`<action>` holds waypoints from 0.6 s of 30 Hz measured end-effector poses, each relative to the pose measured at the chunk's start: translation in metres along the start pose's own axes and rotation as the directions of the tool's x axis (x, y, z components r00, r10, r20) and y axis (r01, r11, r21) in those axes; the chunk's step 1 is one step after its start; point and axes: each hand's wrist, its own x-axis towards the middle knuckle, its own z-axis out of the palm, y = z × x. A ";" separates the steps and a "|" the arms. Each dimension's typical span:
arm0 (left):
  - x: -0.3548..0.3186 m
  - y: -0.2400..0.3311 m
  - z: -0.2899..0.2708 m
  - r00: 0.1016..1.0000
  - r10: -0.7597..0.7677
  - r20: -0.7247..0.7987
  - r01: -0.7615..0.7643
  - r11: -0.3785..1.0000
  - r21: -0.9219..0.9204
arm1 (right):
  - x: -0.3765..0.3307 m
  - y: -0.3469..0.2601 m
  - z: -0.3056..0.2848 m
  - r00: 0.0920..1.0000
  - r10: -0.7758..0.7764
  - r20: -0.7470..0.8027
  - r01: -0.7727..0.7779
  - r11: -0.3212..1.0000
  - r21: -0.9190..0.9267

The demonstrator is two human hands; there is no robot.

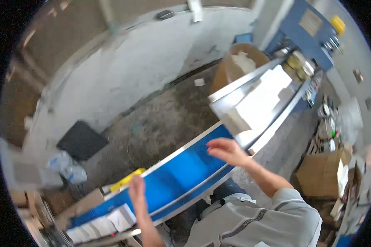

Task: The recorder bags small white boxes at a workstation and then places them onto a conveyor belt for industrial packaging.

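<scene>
A blue conveyor belt [177, 179] runs slantwise in front of me. Over its near edge at the left is my left hand [137, 194], blurred, held edge-on with its fingers stretched and nothing seen in it. Just behind it, a row of white box-like pieces [101, 225] lies on the belt's left end. My right hand [227, 151] hovers above the right end of the belt, fingers out and apart, holding nothing. Close beyond that hand, a stack of white flat pieces [263, 101] rests on a metal chute [231, 99]; what exactly they are I cannot tell.
A blue machine [303, 31] with a yellow knob stands at the chute's upper end. Behind the chute is a brown drum [224, 74]. Cardboard boxes [319, 175] and tins crowd the right side. Plastic bags [70, 168] and a dark mat [82, 140] lie left.
</scene>
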 end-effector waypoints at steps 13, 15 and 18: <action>-0.026 0.102 0.423 0.711 -0.077 0.699 0.390 0.870 -0.301 | 0.042 0.024 -0.621 0.610 -0.275 -0.743 -0.353 0.746 -0.565; -0.029 0.106 0.438 0.711 -0.112 0.694 0.414 0.865 -0.285 | 0.055 0.044 -0.649 0.673 -0.179 -0.718 -0.343 0.784 -0.517; -0.024 0.101 0.424 0.729 -0.167 0.664 0.447 0.850 -0.278 | 0.075 0.020 -0.616 0.892 0.223 -0.393 -0.424 0.711 -0.561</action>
